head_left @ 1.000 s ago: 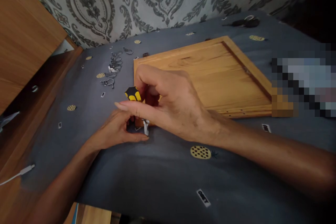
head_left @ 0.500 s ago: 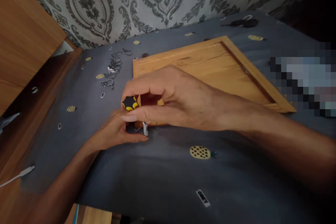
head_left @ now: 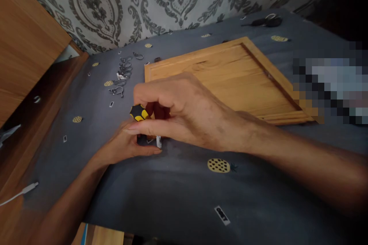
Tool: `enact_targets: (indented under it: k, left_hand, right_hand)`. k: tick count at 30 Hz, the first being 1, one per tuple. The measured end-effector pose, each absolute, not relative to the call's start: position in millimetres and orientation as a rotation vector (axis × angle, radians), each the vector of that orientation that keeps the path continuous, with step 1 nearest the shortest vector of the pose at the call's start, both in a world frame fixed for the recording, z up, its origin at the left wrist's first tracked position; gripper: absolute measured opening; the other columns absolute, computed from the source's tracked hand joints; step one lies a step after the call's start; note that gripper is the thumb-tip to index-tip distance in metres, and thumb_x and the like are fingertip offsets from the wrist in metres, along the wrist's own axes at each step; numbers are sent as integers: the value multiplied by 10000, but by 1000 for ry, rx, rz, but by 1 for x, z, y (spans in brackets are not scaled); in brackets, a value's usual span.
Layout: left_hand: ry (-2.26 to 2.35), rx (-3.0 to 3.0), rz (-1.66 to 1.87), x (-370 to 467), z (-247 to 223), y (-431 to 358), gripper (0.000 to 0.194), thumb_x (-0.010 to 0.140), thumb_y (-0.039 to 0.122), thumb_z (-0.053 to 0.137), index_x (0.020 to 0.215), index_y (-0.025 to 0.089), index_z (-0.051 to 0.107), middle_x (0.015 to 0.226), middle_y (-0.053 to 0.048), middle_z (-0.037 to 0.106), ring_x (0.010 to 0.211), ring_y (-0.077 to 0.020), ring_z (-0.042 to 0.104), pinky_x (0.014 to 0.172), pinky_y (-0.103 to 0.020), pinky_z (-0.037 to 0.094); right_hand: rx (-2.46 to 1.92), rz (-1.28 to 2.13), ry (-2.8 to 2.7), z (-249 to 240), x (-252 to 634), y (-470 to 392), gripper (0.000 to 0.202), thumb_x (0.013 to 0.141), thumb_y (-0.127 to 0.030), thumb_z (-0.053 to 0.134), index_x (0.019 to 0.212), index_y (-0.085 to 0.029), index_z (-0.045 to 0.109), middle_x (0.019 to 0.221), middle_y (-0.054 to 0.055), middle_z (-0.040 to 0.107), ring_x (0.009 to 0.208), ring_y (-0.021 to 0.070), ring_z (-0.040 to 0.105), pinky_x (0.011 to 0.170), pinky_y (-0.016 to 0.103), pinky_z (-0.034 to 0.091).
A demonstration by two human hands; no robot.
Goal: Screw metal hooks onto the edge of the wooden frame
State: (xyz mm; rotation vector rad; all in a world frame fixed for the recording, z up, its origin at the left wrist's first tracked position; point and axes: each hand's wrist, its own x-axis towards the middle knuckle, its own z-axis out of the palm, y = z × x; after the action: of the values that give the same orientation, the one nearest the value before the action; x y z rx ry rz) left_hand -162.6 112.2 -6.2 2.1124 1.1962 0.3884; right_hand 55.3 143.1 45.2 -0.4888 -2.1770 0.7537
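A black and yellow screwdriver handle [head_left: 139,113] is pinched between the thumb and fingers of my right hand [head_left: 184,115]. Just below and to the left, my left hand [head_left: 123,146] is closed on a small metal piece [head_left: 158,142], which shows by its thumb tip. My right hand hides the left fingers and the tool's shaft. Behind both hands lies a framed wooden board [head_left: 224,72], its near left corner partly covered by them.
Several small metal clips [head_left: 123,71] lie at the back left of the patterned cloth [head_left: 172,199]. Black-handled scissors [head_left: 267,21] rest at the far right, above a blurred object [head_left: 339,88]. A white cable [head_left: 28,188] is at the left.
The screwdriver handle has turned and tilted slightly to the left in my right hand, whose wrist has dropped a little. My left hand has hardly moved.
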Motion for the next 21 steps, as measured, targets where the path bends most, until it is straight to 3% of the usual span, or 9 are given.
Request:
enact_targets:
  k: [8,14,21]
  left_hand:
    - [1282,2006,385,-160,-6,110,441,781,573,771,980,199,648,988,-62,707,932,-268,670,869,-439,582]
    - [1342,2015,348,-160,-7,109,444,755,586,774,928,200,641,925,-62,682,892,-277,660,818,-451,586]
    - [1296,1966,429,-160,-9,109,485,758,557,792,1064,208,653,1068,-84,713,995,-299,668,813,-444,595]
  right_hand:
    - [-511,522,-2127,41,50,138,345,944,-306,734,747,-165,489,657,-101,479,570,32,429,563,189,330]
    - [-694,516,-2141,42,48,134,349,943,-369,729,740,-178,519,637,-92,498,564,63,452,572,222,331]
    - [-729,524,-2133,41,47,132,368,939,-361,734,723,-178,499,628,-95,478,570,60,431,585,214,306]
